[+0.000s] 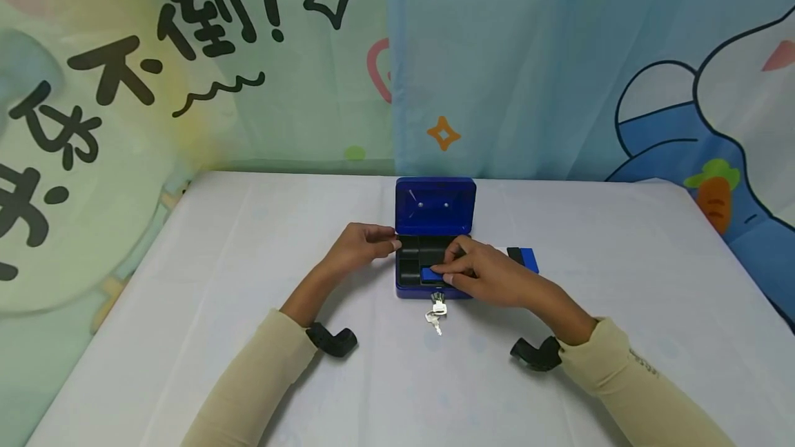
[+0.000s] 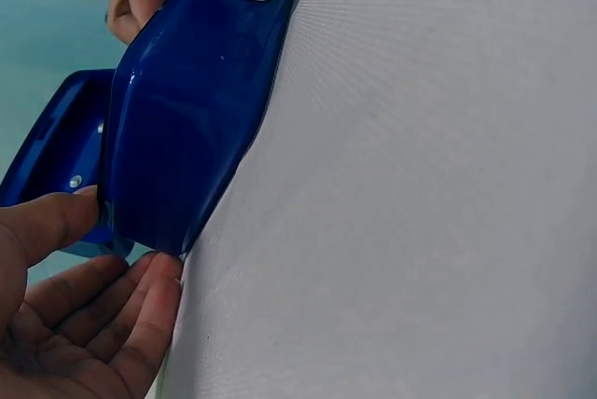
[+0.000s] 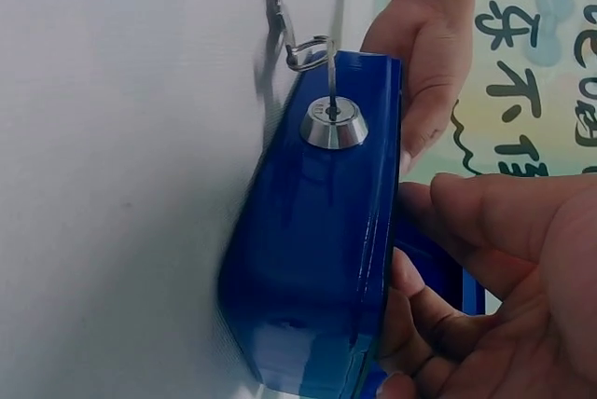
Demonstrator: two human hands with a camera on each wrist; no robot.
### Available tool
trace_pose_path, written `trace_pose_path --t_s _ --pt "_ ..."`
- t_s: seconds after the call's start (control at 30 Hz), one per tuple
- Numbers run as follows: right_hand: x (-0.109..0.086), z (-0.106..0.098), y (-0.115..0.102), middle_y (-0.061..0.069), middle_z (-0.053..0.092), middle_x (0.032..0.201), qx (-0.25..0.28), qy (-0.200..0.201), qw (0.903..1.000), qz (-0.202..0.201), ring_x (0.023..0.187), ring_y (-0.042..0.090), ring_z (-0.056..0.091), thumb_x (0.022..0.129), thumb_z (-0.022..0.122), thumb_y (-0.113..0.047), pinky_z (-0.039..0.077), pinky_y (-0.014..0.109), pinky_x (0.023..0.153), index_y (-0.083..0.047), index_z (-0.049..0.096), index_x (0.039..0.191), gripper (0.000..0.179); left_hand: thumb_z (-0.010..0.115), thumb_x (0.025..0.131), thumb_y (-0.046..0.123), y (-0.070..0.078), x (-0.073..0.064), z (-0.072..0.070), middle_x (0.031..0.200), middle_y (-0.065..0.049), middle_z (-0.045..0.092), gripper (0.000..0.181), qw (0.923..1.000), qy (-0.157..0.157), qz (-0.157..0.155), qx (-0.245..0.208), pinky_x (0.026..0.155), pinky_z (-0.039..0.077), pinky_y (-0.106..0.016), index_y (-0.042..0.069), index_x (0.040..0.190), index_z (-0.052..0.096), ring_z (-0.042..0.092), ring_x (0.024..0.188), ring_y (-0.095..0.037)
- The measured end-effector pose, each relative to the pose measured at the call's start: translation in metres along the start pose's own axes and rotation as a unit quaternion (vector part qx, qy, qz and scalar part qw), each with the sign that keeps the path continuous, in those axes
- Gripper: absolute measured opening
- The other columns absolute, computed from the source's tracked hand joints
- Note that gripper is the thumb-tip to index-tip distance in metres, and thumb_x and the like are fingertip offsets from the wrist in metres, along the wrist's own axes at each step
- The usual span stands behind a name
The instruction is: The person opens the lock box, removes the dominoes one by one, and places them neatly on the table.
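Observation:
A blue metal cash box [image 1: 415, 292] stands on the table, its lid [image 1: 435, 205] raised at the back. Inside lies a black compartment tray [image 1: 408, 254]. My left hand [image 1: 366, 245] is at the box's left side; its thumb touches the rim and its nearly straight fingertips rest against the outer wall. My right hand [image 1: 491, 271] reaches over the right side with curled fingers. Its fingertips pinch a small blue rectangular object [image 1: 428, 274] in the tray's front part, mostly hidden by the hand. In the right wrist view a key [image 3: 332, 77] sits in the front lock [image 3: 334, 124].
A second key [image 1: 433, 323] hangs from the ring onto the white-covered table [image 1: 248, 261]. Right of the box lies a blue, black and white item [image 1: 522, 257], partly hidden behind my right hand. A printed cloth backdrop [image 1: 497, 74] hangs behind the table.

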State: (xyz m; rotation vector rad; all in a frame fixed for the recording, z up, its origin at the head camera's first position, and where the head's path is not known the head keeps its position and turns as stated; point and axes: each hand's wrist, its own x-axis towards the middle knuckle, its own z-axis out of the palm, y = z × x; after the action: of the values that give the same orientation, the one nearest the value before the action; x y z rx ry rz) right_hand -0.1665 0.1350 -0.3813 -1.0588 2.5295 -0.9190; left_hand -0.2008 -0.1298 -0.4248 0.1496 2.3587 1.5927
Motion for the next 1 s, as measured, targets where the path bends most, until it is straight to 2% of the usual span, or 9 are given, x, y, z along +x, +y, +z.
trace_pose_path --t_s 0.1,0.2,0.37,0.67,1.0 --pt "0.002 0.000 -0.001 0.006 0.052 0.108 0.018 -0.002 0.9995 0.028 0.085 0.017 0.052 0.097 0.059 -0.007 0.048 0.030 0.070 -0.004 0.069 0.120 0.026 0.073 0.088 0.029 0.000 0.000 0.000 0.113 -0.008 0.069 0.046 1.0000 -0.002 -0.002 0.000 0.083 0.051 -0.037 0.004 0.126 0.065 0.066 0.098 -0.019" --pt "0.005 0.001 -0.002 0.006 0.054 0.109 0.019 -0.004 0.9991 0.038 0.089 0.018 0.053 0.097 0.059 -0.007 0.049 0.031 0.073 -0.004 0.070 0.119 0.025 0.073 0.088 0.029 0.000 0.000 0.000 0.113 -0.008 0.069 0.046 1.0000 -0.001 -0.005 0.003 0.082 0.051 -0.037 0.004 0.126 0.065 0.066 0.096 -0.019" --pt "0.009 0.002 -0.007 0.007 0.054 0.109 0.004 -0.004 0.9993 0.036 0.089 0.017 0.054 0.097 0.058 -0.007 0.049 0.032 0.075 -0.002 0.071 0.116 0.023 0.073 0.088 0.029 0.000 0.000 0.000 0.113 -0.007 0.069 0.046 1.0000 -0.001 -0.009 0.004 0.082 0.052 -0.036 0.005 0.127 0.065 0.066 0.095 -0.018" --pt "0.012 0.003 -0.010 0.007 0.054 0.108 0.003 0.024 0.9986 0.048 0.088 0.018 0.052 0.094 0.062 -0.005 0.047 0.033 0.074 -0.001 0.074 0.107 0.018 0.073 0.088 0.028 0.000 0.002 0.000 0.113 -0.007 0.069 0.046 1.0000 -0.003 -0.004 -0.003 0.083 0.051 -0.036 0.005 0.126 0.065 0.066 0.096 -0.018" --pt "0.011 0.004 -0.009 -0.001 0.065 0.101 -0.017 0.039 0.9983 0.039 0.101 0.022 0.055 0.094 0.063 -0.007 0.047 0.040 0.083 -0.007 0.076 0.105 0.017 0.073 0.088 0.028 -0.001 0.002 -0.001 0.113 -0.007 0.070 0.045 1.0000 -0.001 -0.002 0.000 0.083 0.051 -0.036 0.005 0.126 0.066 0.066 0.098 -0.018"
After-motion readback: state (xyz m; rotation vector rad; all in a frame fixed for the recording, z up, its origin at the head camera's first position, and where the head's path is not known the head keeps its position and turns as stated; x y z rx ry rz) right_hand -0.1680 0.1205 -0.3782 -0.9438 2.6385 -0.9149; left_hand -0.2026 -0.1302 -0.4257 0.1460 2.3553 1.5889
